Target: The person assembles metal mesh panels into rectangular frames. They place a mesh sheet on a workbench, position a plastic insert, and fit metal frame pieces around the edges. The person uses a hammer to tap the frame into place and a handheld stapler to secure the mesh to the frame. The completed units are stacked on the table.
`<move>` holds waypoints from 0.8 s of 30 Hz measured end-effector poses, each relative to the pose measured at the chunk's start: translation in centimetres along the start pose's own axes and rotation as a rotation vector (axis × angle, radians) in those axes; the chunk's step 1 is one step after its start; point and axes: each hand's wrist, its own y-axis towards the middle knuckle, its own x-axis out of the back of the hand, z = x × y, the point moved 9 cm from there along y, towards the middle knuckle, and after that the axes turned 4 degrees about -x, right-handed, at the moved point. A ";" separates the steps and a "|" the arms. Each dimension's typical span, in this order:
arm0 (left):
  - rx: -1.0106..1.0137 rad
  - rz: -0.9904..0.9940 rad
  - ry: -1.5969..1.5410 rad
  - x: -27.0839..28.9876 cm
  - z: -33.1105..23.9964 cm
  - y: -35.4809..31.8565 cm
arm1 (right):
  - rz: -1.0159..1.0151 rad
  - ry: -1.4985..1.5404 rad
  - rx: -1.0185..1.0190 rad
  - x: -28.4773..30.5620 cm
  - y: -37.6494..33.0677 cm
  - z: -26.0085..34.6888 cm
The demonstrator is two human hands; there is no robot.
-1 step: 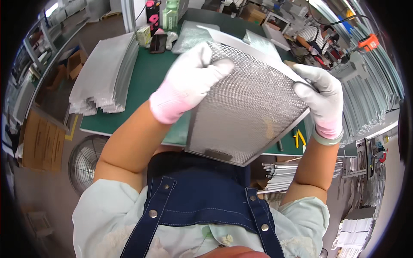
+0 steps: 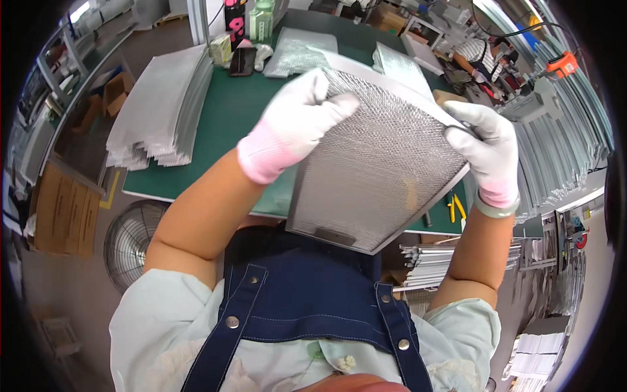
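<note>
A silver mesh filter panel (image 2: pixel 392 157) with a thin metal frame is tilted up in front of me, its lower edge close to my apron. My left hand (image 2: pixel 302 112), in a white glove with a pink cuff, is closed on the panel's upper left edge, thumb over the mesh. At the upper right corner my right hand (image 2: pixel 484 140), gloved alike, pinches the frame between thumb and fingers. A pale flat strip runs along the panel's far edge. A small dark rectangular piece shows near the bottom edge of the mesh. The fingers behind the panel are hidden.
On the green table (image 2: pixel 222 124) lie a stack of pale sheets (image 2: pixel 160 98), a phone (image 2: pixel 242 61) and yellow-handled pliers (image 2: pixel 455 208). Wrapped panels (image 2: pixel 302 52) lie at the back. Metal frames (image 2: pixel 562 137) stand at right. A co-worker (image 2: pixel 480 59) is beyond. A fan (image 2: pixel 136 245) stands at lower left.
My left hand and the panel have shifted slightly to the right and down in the picture. Both hands keep their grip.
</note>
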 end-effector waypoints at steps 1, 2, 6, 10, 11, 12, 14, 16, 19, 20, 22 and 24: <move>0.066 0.007 -0.191 -0.9 1.6 -0.6 | 0.019 0.014 -0.083 0.0 -0.2 -2.1; 0.070 0.050 -0.118 -0.4 4.5 -0.7 | 0.023 -0.051 -0.104 0.0 -0.1 -4.0; 0.192 0.123 -0.052 -0.7 11.5 -2.2 | 0.104 -0.152 -0.289 -1.2 -0.9 -12.3; 0.260 0.023 0.178 0.2 13.0 -2.4 | 0.038 -0.046 -0.283 -0.4 -1.5 -15.0; 0.163 -0.099 0.197 0.8 12.2 -2.0 | 0.015 -0.037 -0.280 -0.1 -1.6 -15.3; 0.065 -0.219 0.215 1.1 11.4 -1.9 | 0.002 -0.022 -0.287 0.1 -1.6 -15.5; -0.064 -0.339 0.340 1.3 8.7 -2.1 | -0.028 0.004 -0.300 0.4 -1.9 -16.0; -0.248 -0.350 0.622 1.1 7.4 -2.2 | -0.045 0.003 -0.276 0.7 -2.2 -16.0; -0.348 -0.328 0.733 0.3 6.8 -2.5 | -0.060 -0.006 -0.250 0.7 -2.4 -16.0; -0.348 -0.310 0.716 0.0 6.9 -2.8 | -0.061 -0.003 -0.235 0.7 -2.6 -16.0; -0.417 -0.373 0.702 -0.5 6.7 -3.2 | -0.056 0.010 -0.233 0.8 -2.7 -16.3; -0.396 -0.359 0.627 -1.2 6.5 -3.2 | -0.072 0.002 -0.246 1.2 -3.0 -16.1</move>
